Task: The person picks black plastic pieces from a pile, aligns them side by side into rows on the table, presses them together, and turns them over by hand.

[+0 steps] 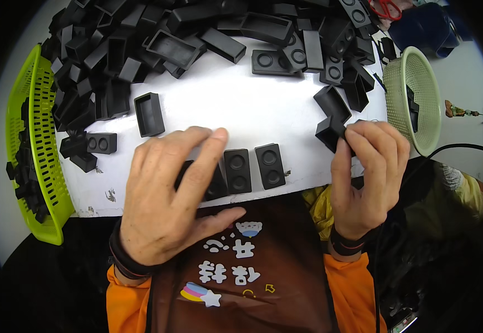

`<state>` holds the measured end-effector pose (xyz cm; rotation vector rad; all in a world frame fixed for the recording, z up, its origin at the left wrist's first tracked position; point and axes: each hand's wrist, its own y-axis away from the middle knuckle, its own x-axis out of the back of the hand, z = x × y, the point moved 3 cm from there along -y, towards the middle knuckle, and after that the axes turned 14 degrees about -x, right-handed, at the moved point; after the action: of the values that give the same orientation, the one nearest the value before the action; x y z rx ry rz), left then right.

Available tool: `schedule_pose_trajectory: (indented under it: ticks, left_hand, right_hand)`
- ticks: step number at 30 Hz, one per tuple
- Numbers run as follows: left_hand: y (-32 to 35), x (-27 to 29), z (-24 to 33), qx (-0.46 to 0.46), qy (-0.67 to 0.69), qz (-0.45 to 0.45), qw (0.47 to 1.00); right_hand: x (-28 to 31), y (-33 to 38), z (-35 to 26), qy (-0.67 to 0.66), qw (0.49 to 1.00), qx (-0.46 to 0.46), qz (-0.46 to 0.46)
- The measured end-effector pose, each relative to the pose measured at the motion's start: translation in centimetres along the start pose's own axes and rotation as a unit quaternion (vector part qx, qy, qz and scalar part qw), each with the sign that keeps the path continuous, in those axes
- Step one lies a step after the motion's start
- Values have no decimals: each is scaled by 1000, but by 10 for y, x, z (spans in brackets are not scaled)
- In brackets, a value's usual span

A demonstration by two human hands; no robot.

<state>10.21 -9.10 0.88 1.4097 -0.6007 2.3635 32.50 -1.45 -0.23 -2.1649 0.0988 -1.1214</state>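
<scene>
My left hand (pixel 166 194) reaches over the table's front edge with fingers and thumb spread. Partly hidden under it are black plastic housings with round recesses, one of them showing beside the index finger (pixel 216 186). Just right of it, two similar housings, one nearer the hand (pixel 237 170) and one farther right (pixel 270 166), lie face up in a row. My right hand (pixel 372 172) is closed, thumb and fingertips pinching a black plastic box (pixel 329 132) at the table's right. Another open black box (pixel 333 104) lies right behind that one. Its far end is hidden by my fingers.
A large heap of black boxes (pixel 172 49) covers the table's back and left. A green perforated basket (pixel 53 183) with small black parts stands at left; a pale basket (pixel 413 100) stands at right. One open box (pixel 149 114) lies alone. Red scissors (pixel 386 9) sit at back right.
</scene>
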Motion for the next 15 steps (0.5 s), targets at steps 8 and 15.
schedule_pose_trajectory:
  ticks: [8,15]
  left_hand:
    - [37,18,-42,22,78,61,995]
    - [6,5,-5,-17,-62,-15,998]
  right_hand:
    - [1,31,-28,-139,973,8,-183]
    - [-14,16,-14,-168,947,3,-272]
